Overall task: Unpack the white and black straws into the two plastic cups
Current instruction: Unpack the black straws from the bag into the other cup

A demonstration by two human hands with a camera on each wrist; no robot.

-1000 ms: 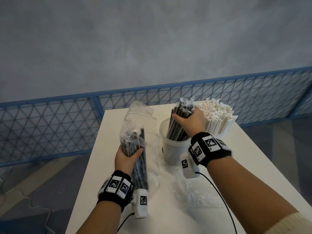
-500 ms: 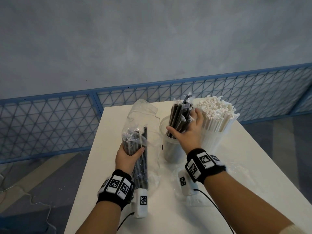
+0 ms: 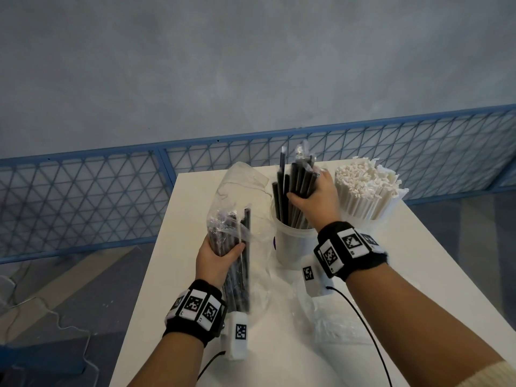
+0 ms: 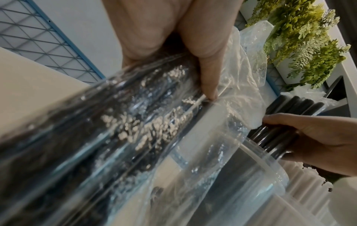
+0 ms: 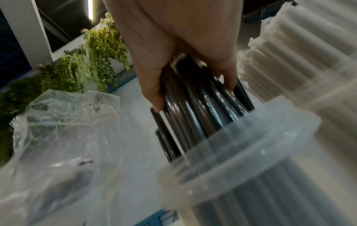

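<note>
My right hand grips a bundle of black straws whose lower ends stand in a clear plastic cup at the table's middle. The right wrist view shows those black straws entering the cup. My left hand holds the clear bag of black straws upright at the table's left; its thumb presses the bag. White straws fill the second cup at the back right, its body mostly hidden.
An empty crumpled plastic bag lies on the white table by my right forearm. A blue mesh fence runs behind the table. Green hanging plants show in the wrist views.
My right hand slid from the tops of the black straws down their right side and now grips the bundle. The left hand with the bag has barely moved.
</note>
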